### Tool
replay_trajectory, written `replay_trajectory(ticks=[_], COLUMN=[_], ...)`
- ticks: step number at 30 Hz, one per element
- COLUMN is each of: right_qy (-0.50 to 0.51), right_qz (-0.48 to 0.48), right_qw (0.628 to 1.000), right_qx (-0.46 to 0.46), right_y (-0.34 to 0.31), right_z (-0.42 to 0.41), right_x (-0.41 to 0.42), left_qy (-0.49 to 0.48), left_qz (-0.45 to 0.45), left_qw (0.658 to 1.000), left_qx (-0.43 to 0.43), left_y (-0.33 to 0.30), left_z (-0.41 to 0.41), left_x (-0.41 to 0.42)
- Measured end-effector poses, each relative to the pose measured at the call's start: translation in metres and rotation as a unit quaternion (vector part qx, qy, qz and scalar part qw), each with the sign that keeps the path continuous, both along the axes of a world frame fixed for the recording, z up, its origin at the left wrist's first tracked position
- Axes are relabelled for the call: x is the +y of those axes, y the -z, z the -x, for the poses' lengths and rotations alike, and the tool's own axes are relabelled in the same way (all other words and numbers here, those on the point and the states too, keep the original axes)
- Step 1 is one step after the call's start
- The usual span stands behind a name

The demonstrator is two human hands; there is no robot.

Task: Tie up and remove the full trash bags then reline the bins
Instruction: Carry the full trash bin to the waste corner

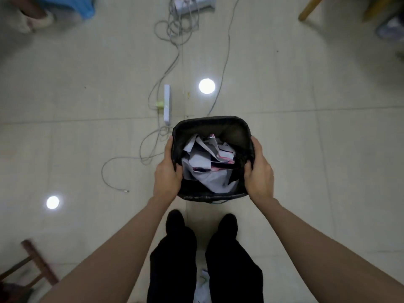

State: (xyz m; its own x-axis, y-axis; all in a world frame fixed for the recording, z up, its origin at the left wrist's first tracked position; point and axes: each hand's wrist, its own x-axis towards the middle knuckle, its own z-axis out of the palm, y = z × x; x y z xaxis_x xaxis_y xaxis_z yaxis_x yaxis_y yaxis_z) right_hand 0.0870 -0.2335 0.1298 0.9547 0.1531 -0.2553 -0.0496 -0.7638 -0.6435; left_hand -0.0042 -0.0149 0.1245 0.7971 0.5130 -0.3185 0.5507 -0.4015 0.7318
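1. Surface: a glossy floor of large pale cream tiles [306,127] fills the frame. Two round white ceiling-light reflections lie on it, one at upper centre [206,86] and one at lower left [52,202].
2. Task object: a small square bin lined with a black plastic trash bag [211,122] stands on the floor at centre frame, just ahead of the person's black shoes [175,221]. The bag rim is folded over the bin edge.
3. Contents: crumpled white and pink-printed waste paper [207,158] fills the bag to well below the rim.
4. Left hand [167,173]: clamped on the left edge of the bag rim, thumb inside, fingers curled down the outside.
5. Right hand [259,171]: clamped on the right edge of the bag rim, thumb inside, fingers outside.
6. Room, upper frame: a white power strip [167,104] with a pale green plug lies left of and beyond the bin; grey cables [172,57] run from it toward a second white power strip [192,4] at top centre.
7. Room, edges: a light wooden furniture leg [310,7] at upper right; a dark red-brown wooden stool [37,261] at lower left; blue fabric [72,5] at upper left.
8. Lower centre: crumpled white paper [202,287] lies between the black trouser legs.
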Motion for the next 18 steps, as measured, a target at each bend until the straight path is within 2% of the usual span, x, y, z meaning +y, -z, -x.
replay_trajectory(ticks=[11,18], right_qy=[-0.029,-0.012], right_qz=[-0.01,-0.034], right_qw=[0.999,0.996], right_qx=[-0.035,-0.083], right_y=[-0.318,-0.46], right_z=[-0.069,-0.107], right_x=[0.018,0.023], left_qy=[0.04,0.07], left_qz=[-0.029,-0.082], left_qw=[0.997,0.989], left_qx=[-0.058,-0.105], left_y=[-0.314,-0.464], left_z=[-0.067,-0.113], left_x=[0.042,0.057])
